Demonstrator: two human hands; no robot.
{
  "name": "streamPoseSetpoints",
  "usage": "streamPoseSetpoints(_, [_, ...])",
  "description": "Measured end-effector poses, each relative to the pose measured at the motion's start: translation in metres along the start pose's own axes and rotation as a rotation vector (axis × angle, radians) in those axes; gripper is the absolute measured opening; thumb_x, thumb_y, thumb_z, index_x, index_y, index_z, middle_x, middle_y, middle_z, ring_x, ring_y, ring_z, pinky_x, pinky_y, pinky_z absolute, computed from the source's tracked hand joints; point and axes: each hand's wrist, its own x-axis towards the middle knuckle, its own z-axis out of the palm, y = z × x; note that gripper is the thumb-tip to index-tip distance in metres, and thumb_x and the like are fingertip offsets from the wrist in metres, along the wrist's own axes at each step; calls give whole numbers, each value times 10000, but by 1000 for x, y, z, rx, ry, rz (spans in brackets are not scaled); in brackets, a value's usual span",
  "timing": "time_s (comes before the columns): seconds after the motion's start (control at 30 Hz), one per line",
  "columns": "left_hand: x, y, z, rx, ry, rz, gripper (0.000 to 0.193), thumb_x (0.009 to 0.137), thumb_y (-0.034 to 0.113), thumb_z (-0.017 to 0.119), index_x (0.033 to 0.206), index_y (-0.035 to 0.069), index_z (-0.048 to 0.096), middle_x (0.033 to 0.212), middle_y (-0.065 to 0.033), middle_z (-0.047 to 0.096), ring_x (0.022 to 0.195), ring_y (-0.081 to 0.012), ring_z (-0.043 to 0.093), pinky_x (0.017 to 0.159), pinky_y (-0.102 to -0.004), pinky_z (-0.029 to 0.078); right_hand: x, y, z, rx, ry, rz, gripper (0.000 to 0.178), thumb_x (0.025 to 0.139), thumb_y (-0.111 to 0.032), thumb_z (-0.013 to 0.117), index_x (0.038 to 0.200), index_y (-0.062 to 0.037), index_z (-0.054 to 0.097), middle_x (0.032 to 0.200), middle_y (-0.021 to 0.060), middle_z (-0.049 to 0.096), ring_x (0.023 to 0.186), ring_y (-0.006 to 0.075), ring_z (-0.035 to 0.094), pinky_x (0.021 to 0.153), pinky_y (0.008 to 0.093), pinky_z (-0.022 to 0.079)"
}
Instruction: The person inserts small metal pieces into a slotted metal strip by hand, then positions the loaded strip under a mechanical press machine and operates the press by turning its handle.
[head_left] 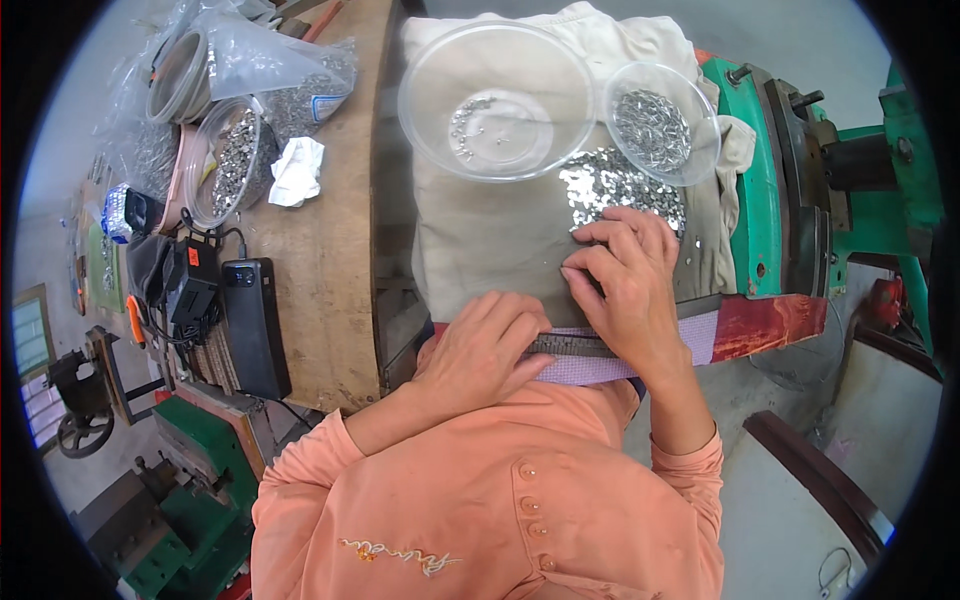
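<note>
My left hand (pixel 487 342) rests at the near edge of a grey cloth (pixel 490 250), its fingers curled in and their tips partly hidden. Whatever it may hold is too small to make out. Over the cloth to the right, my right hand (pixel 632 278) has thumb and forefinger drawn together in a pinch; I cannot see what is between them. Just beyond its fingers spreads a pile of small shiny metal pieces (pixel 612 190). Behind the pile stand a large clear plastic bowl (pixel 425 135) with a few small pieces and a smaller clear tub (pixel 704 150) full of thin metal parts.
A dark metal strip (pixel 570 345) runs along the cloth's near edge. Green machinery (pixel 752 200) borders the right side. On the wooden table (pixel 330 290) at left are a black power bank (pixel 255 325), crumpled tissue (pixel 297 172), a tub of metal parts (pixel 236 155) and plastic bags (pixel 270 65).
</note>
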Motion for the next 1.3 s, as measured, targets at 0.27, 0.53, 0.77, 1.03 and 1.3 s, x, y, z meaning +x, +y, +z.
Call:
streamPoseSetpoints(0.27, [3,0,-4,5,1,14,406,722,172,847,1025,44,609,1086,-131,620,923,-334,587,781,-416,488,-4,0,-2,1,27,-10,128,751,-91,756,834,-106,661,1058,16,646,1179,276,555,1077,524,330])
streamPoseSetpoints(0.53, [3,-3,-3,-6,3,21,380,701,143,860,979,47,620,1050,-118,627,883,-317,588,747,-399,485,-46,-6,-32,65,31,36,151,700,-97,794,806,-129,691,1058,-8,670,1188,281,556,1063,526,341])
streamPoseSetpoints(0.77, [7,3,-8,1,-7,28,335,702,125,850,945,50,631,1034,-112,625,873,-316,591,740,-406,486,-67,-13,-24,79,-51,75,133,710,-152,819,810,-136,733,1057,-5,681,1174,280,566,1055,532,355])
streamPoseSetpoints(1.03, [39,2,-37,166,-62,-36,217,779,65,767,954,46,640,985,-87,609,888,-310,620,724,-392,506,-34,6,-11,39,127,29,177,732,-126,817,883,-114,725,1036,2,642,1146,268,560,1035,500,366])
streamPoseSetpoints(1.3, [74,-11,-9,287,0,45,154,819,74,726,945,56,639,934,-84,582,857,-293,621,701,-406,516,-20,1,-1,-53,94,47,170,731,-132,808,853,-88,698,1045,22,634,1134,268,556,1047,510,351])
